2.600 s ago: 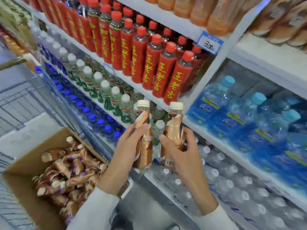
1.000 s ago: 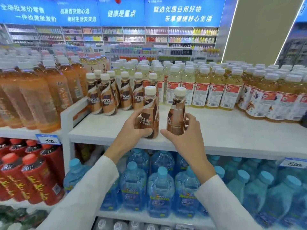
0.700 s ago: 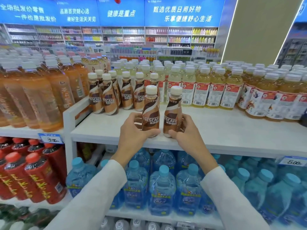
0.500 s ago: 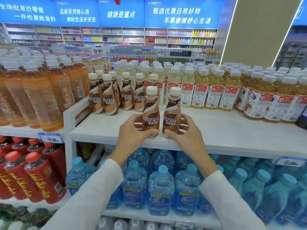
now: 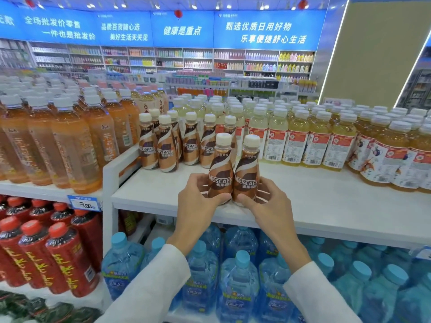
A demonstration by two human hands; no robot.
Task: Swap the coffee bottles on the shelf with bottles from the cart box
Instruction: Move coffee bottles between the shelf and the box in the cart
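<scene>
In the head view, your left hand (image 5: 198, 202) has its fingers and thumb curled round the base of a small brown-and-cream plastic coffee bottle with a white cap (image 5: 220, 176). Your right hand (image 5: 268, 203) clamps a second matching coffee bottle (image 5: 246, 177) the same way. A second ago you held both bottles slightly tilted and apart above the board. Now they stand upright, touching side by side, labels facing you, apparently resting near the front edge of the flat white shelf (image 5: 321, 203). They sit well in front of the row of identical coffee bottles (image 5: 168, 148) at the back left, which stands beside the pale yellow tea bottles (image 5: 296, 141). The placing step looks nearly finished: you only need to let go, perhaps after sliding the pair back towards the row. The cart box is out of view, so you cannot judge how many bottles remain.
</scene>
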